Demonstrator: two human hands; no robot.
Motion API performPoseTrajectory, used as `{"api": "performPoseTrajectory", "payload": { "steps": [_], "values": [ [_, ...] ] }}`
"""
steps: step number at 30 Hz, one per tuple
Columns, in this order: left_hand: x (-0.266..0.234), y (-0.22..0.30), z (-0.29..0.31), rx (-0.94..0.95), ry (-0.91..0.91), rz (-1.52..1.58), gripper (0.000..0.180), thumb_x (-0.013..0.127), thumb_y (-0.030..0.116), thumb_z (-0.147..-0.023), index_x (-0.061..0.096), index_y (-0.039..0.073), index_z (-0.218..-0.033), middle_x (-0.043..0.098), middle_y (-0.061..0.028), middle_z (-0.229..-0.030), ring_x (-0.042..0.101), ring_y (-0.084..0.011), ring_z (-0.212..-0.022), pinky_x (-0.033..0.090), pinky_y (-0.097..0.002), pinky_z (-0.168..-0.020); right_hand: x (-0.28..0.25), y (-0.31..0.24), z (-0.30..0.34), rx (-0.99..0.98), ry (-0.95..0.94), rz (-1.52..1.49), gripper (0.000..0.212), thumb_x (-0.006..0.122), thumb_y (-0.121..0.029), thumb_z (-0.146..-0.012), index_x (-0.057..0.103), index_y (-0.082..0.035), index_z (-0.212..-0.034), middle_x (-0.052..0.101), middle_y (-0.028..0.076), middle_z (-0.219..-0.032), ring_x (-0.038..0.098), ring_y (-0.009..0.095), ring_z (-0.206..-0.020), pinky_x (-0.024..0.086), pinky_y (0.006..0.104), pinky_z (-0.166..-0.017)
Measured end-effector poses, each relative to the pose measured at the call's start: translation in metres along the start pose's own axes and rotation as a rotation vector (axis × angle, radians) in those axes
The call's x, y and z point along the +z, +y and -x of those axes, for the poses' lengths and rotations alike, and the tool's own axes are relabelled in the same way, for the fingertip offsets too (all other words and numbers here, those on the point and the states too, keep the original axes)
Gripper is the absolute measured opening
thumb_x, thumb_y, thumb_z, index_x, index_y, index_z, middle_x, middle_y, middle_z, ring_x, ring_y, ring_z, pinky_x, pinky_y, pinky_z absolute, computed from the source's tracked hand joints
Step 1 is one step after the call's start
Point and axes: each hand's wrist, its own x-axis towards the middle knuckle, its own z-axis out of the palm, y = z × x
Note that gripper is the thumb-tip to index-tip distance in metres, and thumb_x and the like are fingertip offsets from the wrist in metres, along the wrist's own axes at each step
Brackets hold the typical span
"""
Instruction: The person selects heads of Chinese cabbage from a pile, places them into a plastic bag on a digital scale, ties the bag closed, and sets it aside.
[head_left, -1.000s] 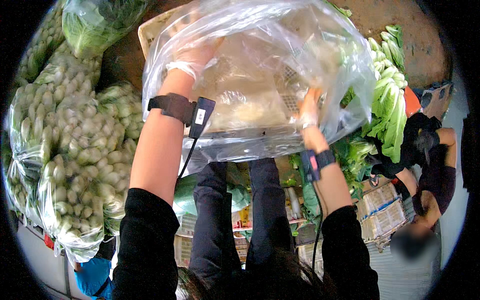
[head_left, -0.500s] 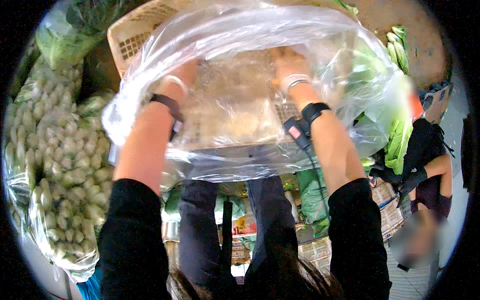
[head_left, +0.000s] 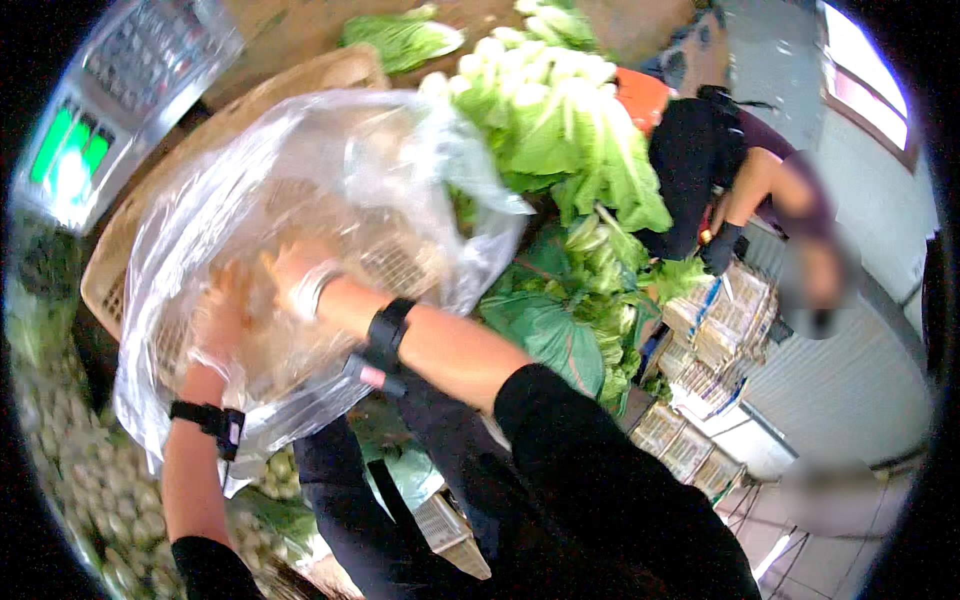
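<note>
A large clear plastic bag (head_left: 330,130) lies spread inside a tan plastic basket (head_left: 130,225) at the left. Both my hands reach down into the bag, close together over the basket's bottom. My left hand (head_left: 222,315) is by the near left part of the basket, its fingers smeared by motion. Just to its right, my right hand (head_left: 300,277) has its fingers stretched out against the film, with nothing visible in them. The basket's slotted bottom shows through the bag.
Leafy green vegetables (head_left: 545,110) are piled right of the basket, above a green bag (head_left: 550,330). A scale with a lit display (head_left: 75,150) stands at far left. Small pale green produce (head_left: 110,470) lies below it. Another person (head_left: 765,180) sits at right, near bundled newspapers (head_left: 725,310).
My view has turned toward the right, so the basket and bag now sit further left. My hands have come closer together inside the bag. The scale has come into view.
</note>
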Motion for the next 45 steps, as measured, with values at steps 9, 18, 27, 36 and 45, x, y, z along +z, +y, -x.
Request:
{"api": "performPoseTrajectory", "payload": {
  "steps": [9, 18, 27, 36, 45],
  "values": [
    [-0.042, 0.087, 0.008, 0.019, -0.499, -0.564, 0.034, 0.049, 0.027, -0.083, 0.057, 0.008, -0.11, 0.054, -0.0179, -0.113, 0.053, -0.0286, -0.105, 0.045, -0.041, -0.084, -0.023, -0.01, 0.132, -0.116, 0.042, -0.465, 0.051, 0.056, -0.033, -0.079, 0.049, -0.009, -0.123, 0.063, 0.016, -0.093, 0.061, 0.031, -0.086, 0.048, 0.0396, -0.075],
    [-0.111, 0.339, 0.058, 0.093, -0.707, 0.678, 0.029, 0.056, 0.028, -0.087, 0.064, 0.007, -0.105, 0.065, -0.0066, -0.096, 0.058, -0.0116, -0.087, 0.046, -0.0259, -0.078, -0.131, 0.181, 0.288, 0.502, 0.802, -0.213, 0.054, 0.058, -0.029, -0.074, 0.046, -0.001, -0.119, 0.051, 0.022, -0.117, 0.048, 0.036, -0.107, 0.04, 0.0425, -0.091],
    [0.034, 0.477, -0.167, 0.061, -0.154, 0.715, 0.054, 0.063, 0.033, -0.079, 0.051, -0.004, -0.118, 0.057, -0.0192, -0.113, 0.053, -0.0241, -0.107, 0.039, -0.03, -0.093, -0.172, 0.434, 0.263, 0.934, 0.486, -0.127, 0.107, 0.071, -0.052, -0.062, 0.016, -0.004, -0.139, 0.033, 0.023, -0.136, 0.031, 0.036, -0.127, 0.029, 0.0403, -0.102],
    [0.143, 0.497, -0.309, -0.07, 0.264, 0.587, 0.12, 0.081, 0.043, -0.053, 0.012, -0.015, -0.133, 0.032, -0.0327, -0.128, 0.037, -0.0384, -0.119, 0.034, -0.038, -0.098, -0.086, 0.402, 0.179, 0.774, 0.885, -0.124, 0.078, 0.066, -0.037, -0.069, 0.035, 0.003, -0.128, 0.044, 0.03, -0.119, 0.044, 0.043, -0.109, 0.036, 0.0443, -0.093],
    [0.147, 0.426, -0.31, -0.054, 0.042, 1.108, 0.114, 0.08, 0.023, -0.059, 0.004, 0.001, -0.14, 0.03, -0.0211, -0.137, 0.035, -0.0269, -0.122, 0.03, -0.0323, -0.101, -0.112, 0.497, 0.219, 0.677, 1.015, -0.439, 0.06, 0.064, -0.042, -0.073, 0.055, 0.004, -0.109, 0.058, 0.025, -0.1, 0.055, 0.039, -0.093, 0.042, 0.0427, -0.085]
  ]
}}
